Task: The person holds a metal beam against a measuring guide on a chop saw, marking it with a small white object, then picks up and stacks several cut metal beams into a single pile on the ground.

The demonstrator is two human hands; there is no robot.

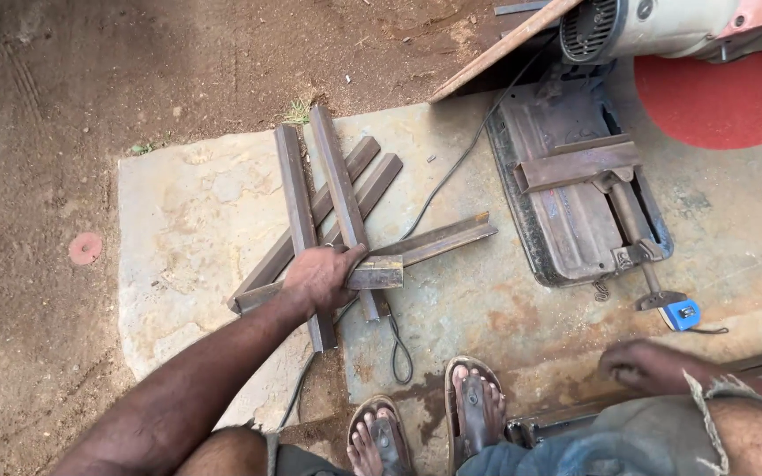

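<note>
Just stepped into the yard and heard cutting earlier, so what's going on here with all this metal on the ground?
A person crouches on a concrete slab with sandalled feet. Their left hand grips a short steel offcut over a loose pile of steel sections that lie crossed on one another. Their right hand rests near the knee; whether it holds anything cannot be told. A chop saw with a red disc sits just beyond, its cable trailing across the slab.
</note>
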